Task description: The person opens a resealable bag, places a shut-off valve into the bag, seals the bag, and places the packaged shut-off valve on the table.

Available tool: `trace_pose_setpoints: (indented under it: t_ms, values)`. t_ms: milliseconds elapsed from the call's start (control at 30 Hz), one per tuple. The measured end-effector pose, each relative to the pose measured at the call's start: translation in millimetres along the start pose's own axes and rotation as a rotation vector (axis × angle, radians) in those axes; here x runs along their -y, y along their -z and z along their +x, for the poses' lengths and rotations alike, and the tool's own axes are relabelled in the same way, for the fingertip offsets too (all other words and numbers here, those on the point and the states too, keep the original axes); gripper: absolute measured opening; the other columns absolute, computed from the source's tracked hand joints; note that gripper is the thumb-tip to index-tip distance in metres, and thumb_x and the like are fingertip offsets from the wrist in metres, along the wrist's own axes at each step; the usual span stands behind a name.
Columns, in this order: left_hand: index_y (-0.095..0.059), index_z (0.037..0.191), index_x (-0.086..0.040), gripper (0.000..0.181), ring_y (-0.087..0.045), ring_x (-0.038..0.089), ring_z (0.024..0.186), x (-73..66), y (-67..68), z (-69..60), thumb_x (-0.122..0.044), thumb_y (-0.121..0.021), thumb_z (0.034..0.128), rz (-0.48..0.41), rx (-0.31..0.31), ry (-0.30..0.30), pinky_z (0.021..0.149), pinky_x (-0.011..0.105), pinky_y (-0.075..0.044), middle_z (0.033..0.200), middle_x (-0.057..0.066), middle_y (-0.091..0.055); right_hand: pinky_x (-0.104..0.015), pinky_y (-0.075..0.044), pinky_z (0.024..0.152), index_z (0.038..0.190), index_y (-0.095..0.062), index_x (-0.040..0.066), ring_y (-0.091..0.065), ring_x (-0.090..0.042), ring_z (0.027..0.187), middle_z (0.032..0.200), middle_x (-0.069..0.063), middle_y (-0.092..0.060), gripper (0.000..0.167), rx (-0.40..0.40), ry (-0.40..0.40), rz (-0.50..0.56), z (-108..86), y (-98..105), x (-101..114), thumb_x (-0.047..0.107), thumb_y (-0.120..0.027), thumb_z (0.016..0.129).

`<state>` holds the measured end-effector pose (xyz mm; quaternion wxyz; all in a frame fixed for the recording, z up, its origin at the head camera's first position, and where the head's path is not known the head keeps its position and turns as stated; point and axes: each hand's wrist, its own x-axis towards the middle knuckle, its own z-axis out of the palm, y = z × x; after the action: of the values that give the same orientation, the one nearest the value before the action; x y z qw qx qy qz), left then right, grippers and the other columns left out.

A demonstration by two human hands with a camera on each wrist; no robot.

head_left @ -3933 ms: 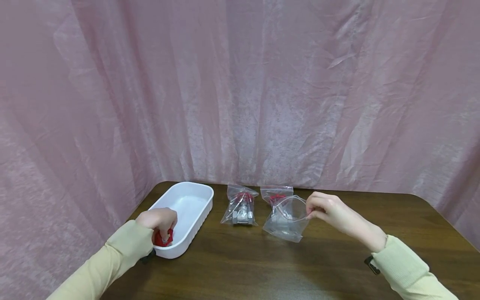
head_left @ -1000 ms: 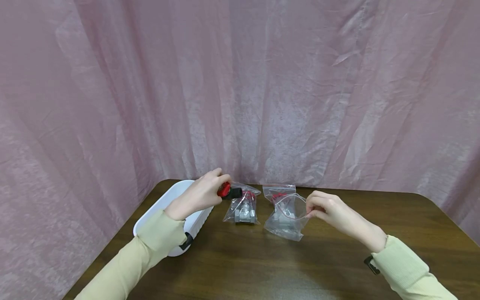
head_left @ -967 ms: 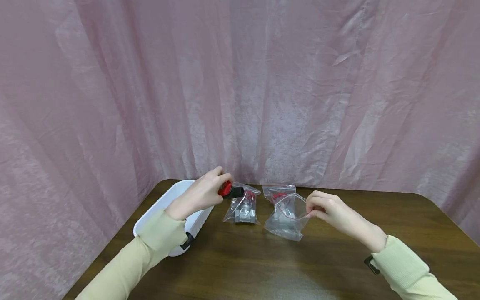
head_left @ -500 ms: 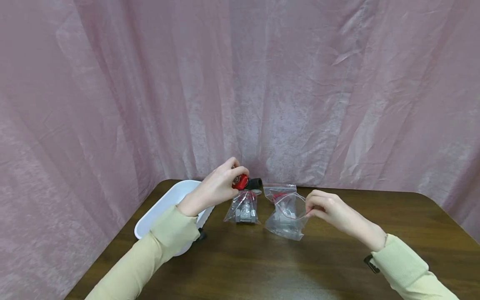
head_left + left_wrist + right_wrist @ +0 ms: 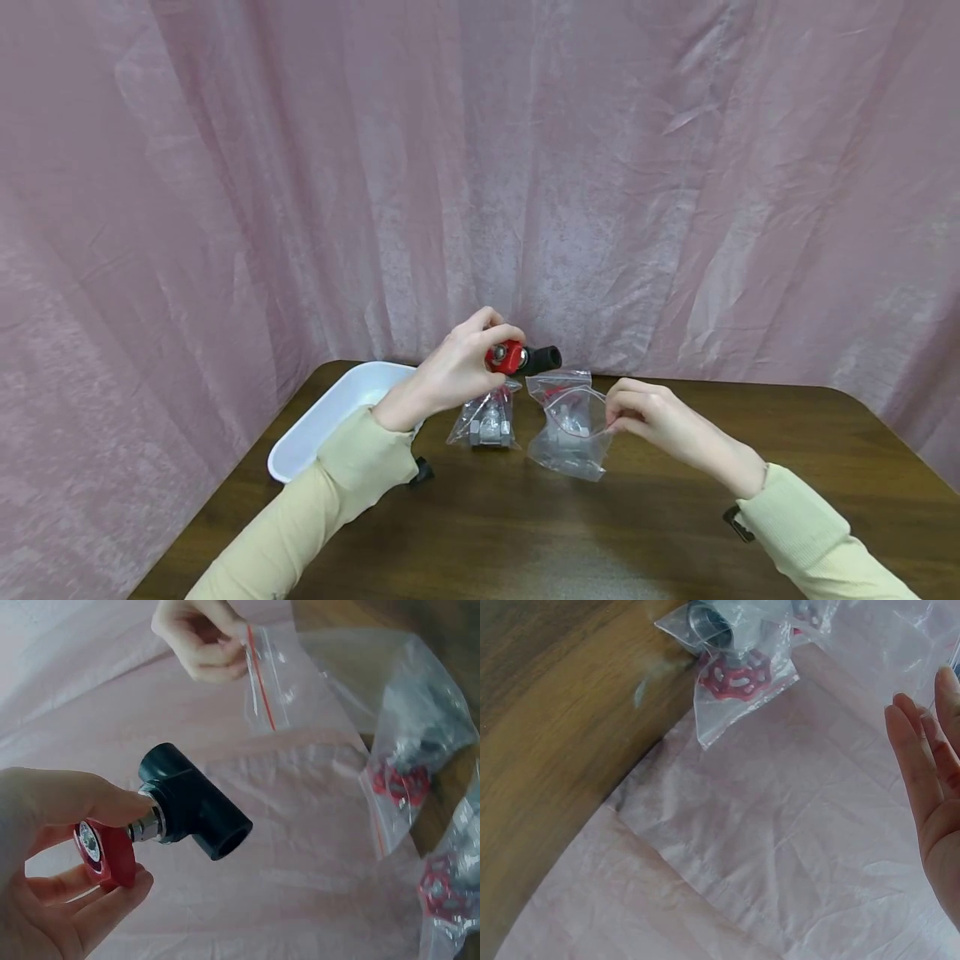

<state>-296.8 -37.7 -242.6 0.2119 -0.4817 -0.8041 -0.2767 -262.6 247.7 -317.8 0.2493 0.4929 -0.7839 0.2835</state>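
My left hand holds a valve with a black plastic tee body and a red handle. In the left wrist view, thumb and fingers pinch the valve's red handle, and the black tee points away from the palm. My right hand pinches the rim of a clear zip bag, its mouth spread wide. The valve is above and left of that mouth, apart from it. Only part of the right hand shows at the edge of the right wrist view.
Two bagged metal valves with red handwheels lie on the wooden table: one below the left hand, another partly behind the held bag. A white tray stands at the left, partly covered by the left arm. A pink curtain hangs behind.
My left hand has lifted the valve out of the tray and carried it right, over the first bagged valve, near the bag mouth. The right hand shifted slightly left, still pinching the bag.
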Motion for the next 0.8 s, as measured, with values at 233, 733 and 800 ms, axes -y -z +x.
trace_pose_setpoints:
  t_ms: [233,733,800]
  values:
    - [-0.064,0.101,-0.005,0.042,-0.050,0.014,0.078,-7.0,-6.8,3.3,0.006,-0.070,0.0605,-0.103,-0.012,-0.002,0.062,0.021,-0.045,0.091,0.001,-0.047,-0.019,-0.040,0.059,0.077,-0.057,0.015,-0.052,-0.012,0.072,0.083,0.004,-0.053,0.034,0.003,0.001,-0.004,1.6,0,0,-0.011,-0.074,0.063]
    - [-0.060,0.103,-0.003,0.042,-0.051,0.013,0.081,-20.1,-35.4,4.8,0.005,-0.075,0.0650,-0.275,-0.018,0.019,0.063,0.020,-0.047,0.092,0.001,-0.047,-0.014,-0.040,0.064,0.077,-0.058,0.012,-0.053,-0.009,0.071,0.081,0.005,-0.053,0.030,-0.001,0.013,-0.031,8.4,2,4,-0.008,-0.076,0.062]
    - [-0.060,0.104,-0.002,0.042,-0.051,0.014,0.081,-20.2,-38.7,3.0,0.004,-0.075,0.0649,-0.256,-0.005,0.012,0.063,0.020,-0.047,0.093,0.001,-0.048,-0.013,-0.040,0.063,0.076,-0.059,0.013,-0.053,-0.008,0.070,0.080,0.006,-0.053,0.029,-0.003,-0.001,-0.041,8.1,3,5,-0.007,-0.076,0.063]
